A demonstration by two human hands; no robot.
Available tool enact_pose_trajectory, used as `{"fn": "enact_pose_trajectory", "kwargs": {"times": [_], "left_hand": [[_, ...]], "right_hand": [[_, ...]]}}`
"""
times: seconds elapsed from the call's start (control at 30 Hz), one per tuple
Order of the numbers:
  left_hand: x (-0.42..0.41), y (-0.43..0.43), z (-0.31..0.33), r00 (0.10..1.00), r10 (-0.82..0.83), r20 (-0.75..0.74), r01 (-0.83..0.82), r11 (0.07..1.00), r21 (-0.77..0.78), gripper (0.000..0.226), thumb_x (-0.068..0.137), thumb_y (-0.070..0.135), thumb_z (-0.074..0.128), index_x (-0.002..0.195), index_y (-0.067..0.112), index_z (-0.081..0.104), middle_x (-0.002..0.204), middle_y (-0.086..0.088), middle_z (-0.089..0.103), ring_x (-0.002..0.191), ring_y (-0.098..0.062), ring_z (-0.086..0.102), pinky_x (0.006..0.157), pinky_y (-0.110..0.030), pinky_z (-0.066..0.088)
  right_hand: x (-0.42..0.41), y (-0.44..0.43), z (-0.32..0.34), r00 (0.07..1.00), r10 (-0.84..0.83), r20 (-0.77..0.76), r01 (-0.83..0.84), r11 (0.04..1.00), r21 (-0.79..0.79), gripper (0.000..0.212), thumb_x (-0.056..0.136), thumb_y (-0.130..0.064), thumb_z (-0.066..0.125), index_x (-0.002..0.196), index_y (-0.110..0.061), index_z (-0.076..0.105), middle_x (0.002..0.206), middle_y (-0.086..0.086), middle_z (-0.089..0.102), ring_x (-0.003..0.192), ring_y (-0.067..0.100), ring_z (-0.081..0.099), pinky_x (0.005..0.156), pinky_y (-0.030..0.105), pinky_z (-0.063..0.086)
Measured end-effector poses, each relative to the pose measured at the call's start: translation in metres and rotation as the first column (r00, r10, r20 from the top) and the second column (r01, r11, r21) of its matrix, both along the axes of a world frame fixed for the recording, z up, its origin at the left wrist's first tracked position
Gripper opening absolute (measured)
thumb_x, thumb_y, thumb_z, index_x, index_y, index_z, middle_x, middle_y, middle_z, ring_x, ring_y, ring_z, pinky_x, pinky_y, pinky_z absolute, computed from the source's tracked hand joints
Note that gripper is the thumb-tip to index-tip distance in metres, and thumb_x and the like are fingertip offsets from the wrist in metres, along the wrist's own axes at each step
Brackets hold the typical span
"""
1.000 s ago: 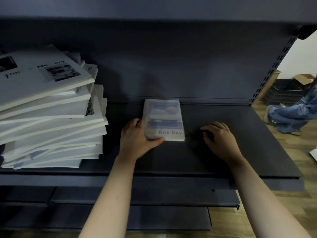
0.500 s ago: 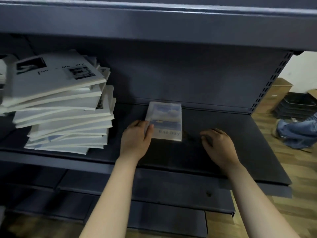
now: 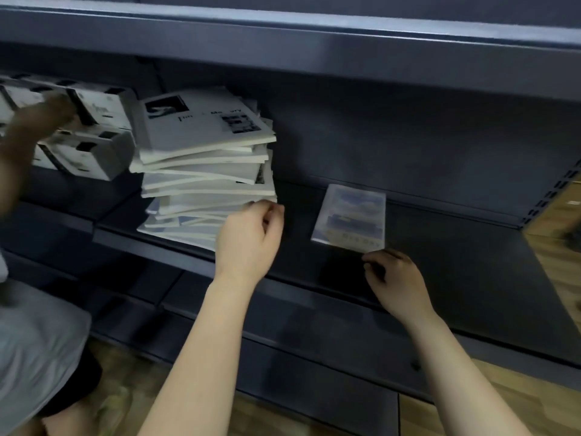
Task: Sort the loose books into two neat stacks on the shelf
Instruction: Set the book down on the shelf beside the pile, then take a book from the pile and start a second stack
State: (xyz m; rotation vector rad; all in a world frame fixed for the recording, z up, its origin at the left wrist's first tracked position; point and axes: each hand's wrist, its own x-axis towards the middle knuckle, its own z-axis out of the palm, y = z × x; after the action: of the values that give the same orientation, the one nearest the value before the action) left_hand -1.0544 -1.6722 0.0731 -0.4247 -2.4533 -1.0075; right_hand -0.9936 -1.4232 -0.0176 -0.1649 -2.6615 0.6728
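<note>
The untidy pile of white books (image 3: 201,171) lies on the dark shelf (image 3: 456,247), its lower right corner right at the tips of the left hand's fingers (image 3: 267,212). The left hand (image 3: 248,237) reaches in with the forearm angled up from below, back of the hand facing up and fingers curled in against the thumb. Whether they pinch a book edge or only touch it cannot be told.

A single book with a sky cover (image 3: 352,215) lies flat just beyond the right hand's knuckles (image 3: 390,261), well apart from the pile. The right hand (image 3: 396,284) sits low at the shelf's front, palm down, fingers loosely bent and grasping nothing, just short of that book's near edge.

Left of the pile, away from both hands, white boxes (image 3: 94,152) are stacked, and another person's hand (image 3: 41,118), blurred, touches them.
</note>
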Motion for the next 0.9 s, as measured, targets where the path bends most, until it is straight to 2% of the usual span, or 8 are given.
{"fn": "enact_pose_trajectory", "kwargs": {"times": [0.17,0.3,0.4,0.5,0.67,0.73,0.8,0.9], "left_hand": [[-0.008,-0.031,0.042,0.987,0.085,-0.133,-0.072,0.992,0.101,0.021,0.092,0.027,0.053,0.090,0.016,0.071,0.077,0.007,0.066,0.069,-0.011,0.058,0.063,-0.020,0.037],[-0.027,-0.072,0.069,0.956,0.207,-0.209,-0.165,0.965,0.204,0.022,0.090,0.027,0.054,0.078,0.012,0.065,0.065,0.005,0.058,0.062,-0.013,0.052,0.056,-0.019,0.029],[-0.043,-0.095,0.077,0.937,0.287,-0.197,-0.246,0.946,0.211,0.021,0.089,0.030,0.052,0.081,0.015,0.064,0.066,0.004,0.057,0.064,-0.017,0.054,0.059,-0.025,0.034],[-0.054,-0.109,0.082,0.936,0.301,-0.184,-0.256,0.938,0.232,0.018,0.086,0.031,0.053,0.083,0.017,0.063,0.065,0.007,0.054,0.068,-0.018,0.054,0.063,-0.027,0.036],[-0.070,-0.128,0.086,0.961,0.253,-0.111,-0.208,0.927,0.313,0.015,0.085,0.030,0.054,0.079,0.018,0.061,0.060,0.012,0.050,0.056,-0.006,0.048,0.052,-0.009,0.031],[-0.077,-0.136,0.087,0.966,0.237,-0.103,-0.186,0.915,0.357,0.018,0.084,0.031,0.054,0.081,0.016,0.063,0.062,0.009,0.052,0.060,-0.010,0.049,0.054,-0.017,0.033],[-0.083,-0.142,0.086,0.961,0.261,-0.089,-0.212,0.906,0.365,0.022,0.083,0.032,0.054,0.087,0.014,0.066,0.069,0.003,0.056,0.070,-0.015,0.052,0.063,-0.024,0.035],[-0.098,-0.148,0.080,0.968,0.241,0.068,-0.250,0.933,0.259,0.039,0.082,0.048,0.056,0.094,0.013,0.067,0.087,-0.006,0.063,0.083,-0.025,0.055,0.070,-0.030,0.039]], "right_hand": [[-0.011,-0.016,0.000,1.000,-0.018,0.023,0.018,1.000,0.025,0.020,0.089,-0.018,0.060,0.106,-0.020,0.070,0.106,-0.002,0.066,0.101,0.019,0.057,0.075,0.031,0.047],[-0.027,-0.040,-0.001,0.998,-0.060,0.032,0.057,0.996,0.068,0.021,0.089,-0.022,0.059,0.106,-0.021,0.070,0.107,-0.001,0.066,0.103,0.021,0.057,0.077,0.033,0.049],[-0.038,-0.055,-0.003,0.995,-0.097,0.019,0.095,0.993,0.073,0.018,0.088,-0.021,0.061,0.103,-0.021,0.071,0.103,0.001,0.067,0.102,0.024,0.056,0.078,0.036,0.050],[-0.046,-0.066,-0.005,0.991,-0.132,-0.015,0.133,0.986,0.102,0.015,0.085,-0.019,0.063,0.098,-0.019,0.073,0.097,0.003,0.068,0.097,0.027,0.057,0.076,0.036,0.050],[-0.049,-0.072,-0.015,0.981,-0.172,-0.084,0.183,0.972,0.144,0.010,0.080,-0.013,0.069,0.089,-0.016,0.072,0.093,0.004,0.067,0.089,0.031,0.058,0.070,0.038,0.050],[-0.049,-0.072,-0.017,0.979,-0.179,-0.097,0.192,0.971,0.145,0.012,0.079,-0.012,0.069,0.090,-0.017,0.072,0.094,0.002,0.066,0.089,0.029,0.057,0.070,0.036,0.047],[-0.049,-0.072,-0.018,0.977,-0.186,-0.104,0.200,0.969,0.147,0.013,0.079,-0.011,0.069,0.090,-0.017,0.072,0.094,0.002,0.066,0.089,0.028,0.057,0.071,0.034,0.046],[-0.050,-0.071,-0.020,0.977,-0.182,-0.111,0.198,0.968,0.153,0.014,0.079,-0.010,0.069,0.090,-0.017,0.072,0.093,0.001,0.066,0.089,0.028,0.058,0.074,0.036,0.047]]}}
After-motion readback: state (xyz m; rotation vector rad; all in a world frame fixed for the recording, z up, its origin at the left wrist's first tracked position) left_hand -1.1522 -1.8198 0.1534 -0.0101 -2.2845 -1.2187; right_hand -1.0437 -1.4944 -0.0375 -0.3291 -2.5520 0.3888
